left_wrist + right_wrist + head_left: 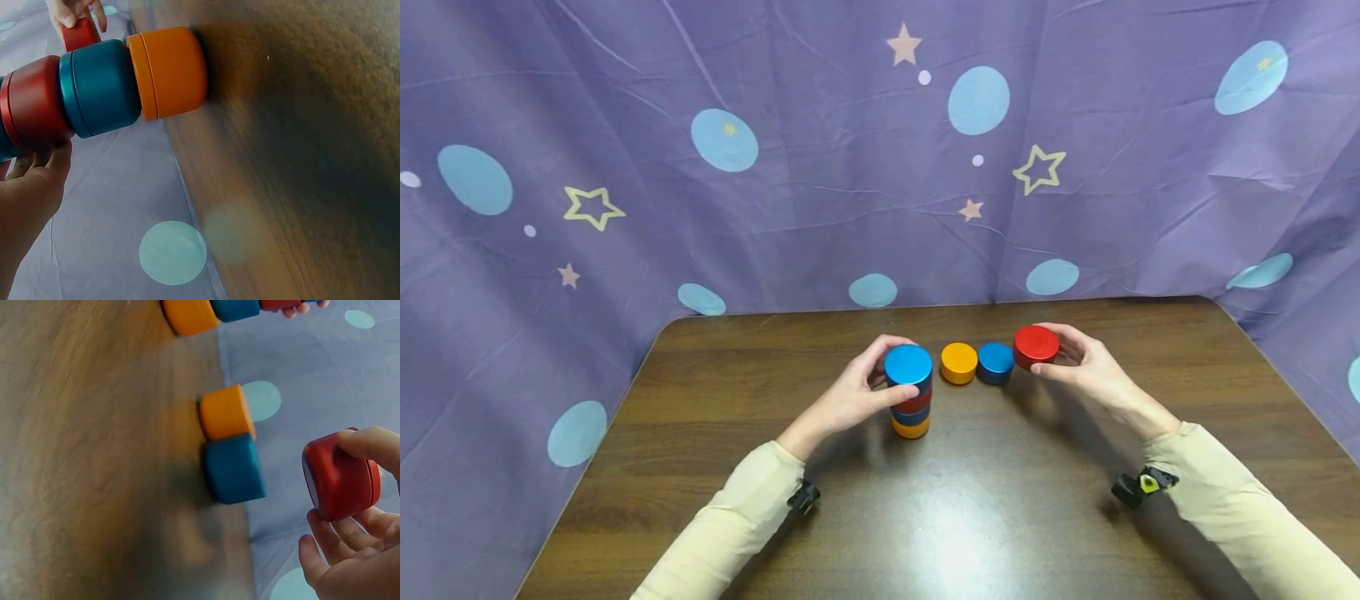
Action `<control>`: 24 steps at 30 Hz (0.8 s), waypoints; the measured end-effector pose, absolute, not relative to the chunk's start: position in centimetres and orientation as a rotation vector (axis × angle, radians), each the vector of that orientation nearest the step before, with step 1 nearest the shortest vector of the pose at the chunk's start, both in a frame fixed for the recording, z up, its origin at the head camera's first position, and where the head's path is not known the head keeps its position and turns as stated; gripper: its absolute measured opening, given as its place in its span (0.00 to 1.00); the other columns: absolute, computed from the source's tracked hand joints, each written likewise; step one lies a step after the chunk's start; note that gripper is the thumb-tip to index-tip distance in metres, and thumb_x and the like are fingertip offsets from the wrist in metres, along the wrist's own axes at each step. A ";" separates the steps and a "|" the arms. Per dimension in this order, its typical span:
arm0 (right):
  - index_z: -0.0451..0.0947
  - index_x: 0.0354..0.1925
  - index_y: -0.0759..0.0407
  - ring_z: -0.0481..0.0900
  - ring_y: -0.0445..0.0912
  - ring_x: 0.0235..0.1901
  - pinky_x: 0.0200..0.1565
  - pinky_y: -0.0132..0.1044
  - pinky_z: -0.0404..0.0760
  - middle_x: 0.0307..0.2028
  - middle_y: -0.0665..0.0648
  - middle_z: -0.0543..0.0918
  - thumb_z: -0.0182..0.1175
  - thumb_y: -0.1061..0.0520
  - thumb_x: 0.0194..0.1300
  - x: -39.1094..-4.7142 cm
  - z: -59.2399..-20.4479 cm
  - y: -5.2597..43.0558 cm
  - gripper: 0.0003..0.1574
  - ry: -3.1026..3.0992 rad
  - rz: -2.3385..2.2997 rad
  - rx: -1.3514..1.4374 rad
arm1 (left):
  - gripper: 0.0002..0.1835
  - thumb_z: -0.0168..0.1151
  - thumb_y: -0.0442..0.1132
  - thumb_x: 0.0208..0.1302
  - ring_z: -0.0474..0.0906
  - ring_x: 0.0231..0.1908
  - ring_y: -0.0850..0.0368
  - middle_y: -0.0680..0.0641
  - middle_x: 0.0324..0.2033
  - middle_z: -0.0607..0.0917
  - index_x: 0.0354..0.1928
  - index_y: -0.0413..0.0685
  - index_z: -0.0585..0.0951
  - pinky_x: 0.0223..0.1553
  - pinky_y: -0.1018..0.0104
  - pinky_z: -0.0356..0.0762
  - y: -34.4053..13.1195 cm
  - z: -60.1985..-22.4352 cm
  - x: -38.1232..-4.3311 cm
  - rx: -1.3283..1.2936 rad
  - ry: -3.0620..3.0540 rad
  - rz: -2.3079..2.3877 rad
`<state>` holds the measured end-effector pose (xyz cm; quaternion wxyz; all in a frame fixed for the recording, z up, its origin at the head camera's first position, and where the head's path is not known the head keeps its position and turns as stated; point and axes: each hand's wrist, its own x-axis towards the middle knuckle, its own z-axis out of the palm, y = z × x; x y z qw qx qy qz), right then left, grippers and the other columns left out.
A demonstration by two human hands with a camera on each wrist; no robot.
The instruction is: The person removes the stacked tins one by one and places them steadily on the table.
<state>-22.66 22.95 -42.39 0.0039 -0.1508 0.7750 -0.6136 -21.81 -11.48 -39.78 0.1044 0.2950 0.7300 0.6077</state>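
Observation:
A stack of short round tins stands on the table, with an orange tin [172,72] at the bottom. Above it come a blue tin [103,86], a red tin [40,97] and a top blue tin [908,364]. My left hand [853,392] grips the top blue tin from the left, thumb in front, fingers behind. To the right, my right hand [1097,375] holds another red tin [1036,345] by its sides, raised off the table in the right wrist view. Between the hands, a second orange tin [958,363] and a further blue tin [996,363] sit side by side on the tabletop.
The brown wooden table [737,367] has rounded far corners. Behind it hangs a purple curtain [820,167] with stars and blue spots. Each sleeve carries a small black wrist camera, on the left [805,497] and the right [1131,492].

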 end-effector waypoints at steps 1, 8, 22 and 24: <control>0.63 0.63 0.74 0.77 0.33 0.48 0.50 0.24 0.74 0.48 0.45 0.78 0.66 0.70 0.57 -22.7 -42.7 23.0 0.38 2.423 -1.929 -0.466 | 0.26 0.65 0.29 0.62 0.77 0.49 0.49 0.41 0.53 0.76 0.61 0.41 0.68 0.55 0.57 0.74 -11.5 -39.8 -21.8 0.870 2.153 1.791; 0.63 0.62 0.77 0.77 0.32 0.45 0.48 0.24 0.74 0.49 0.55 0.79 0.65 0.72 0.56 -23.0 -44.5 23.2 0.38 2.435 -1.930 -0.403 | 0.26 0.64 0.28 0.62 0.77 0.49 0.48 0.40 0.53 0.76 0.61 0.40 0.68 0.55 0.56 0.74 -11.4 -39.8 -21.8 0.864 2.164 1.781; 0.63 0.61 0.77 0.74 0.31 0.45 0.47 0.22 0.72 0.53 0.75 0.74 0.67 0.70 0.55 -23.6 -45.8 23.5 0.38 2.547 -1.773 -0.352 | 0.27 0.65 0.30 0.62 0.77 0.51 0.48 0.41 0.55 0.75 0.61 0.42 0.68 0.55 0.56 0.73 -11.5 -39.7 -21.7 0.850 2.145 1.788; 0.62 0.62 0.77 0.74 0.32 0.45 0.47 0.23 0.72 0.53 0.75 0.74 0.66 0.70 0.55 -23.8 -46.0 23.5 0.38 2.546 -1.756 -0.350 | 0.27 0.65 0.30 0.62 0.77 0.51 0.48 0.41 0.55 0.75 0.61 0.42 0.68 0.55 0.56 0.74 -11.5 -39.7 -21.7 0.839 2.145 1.788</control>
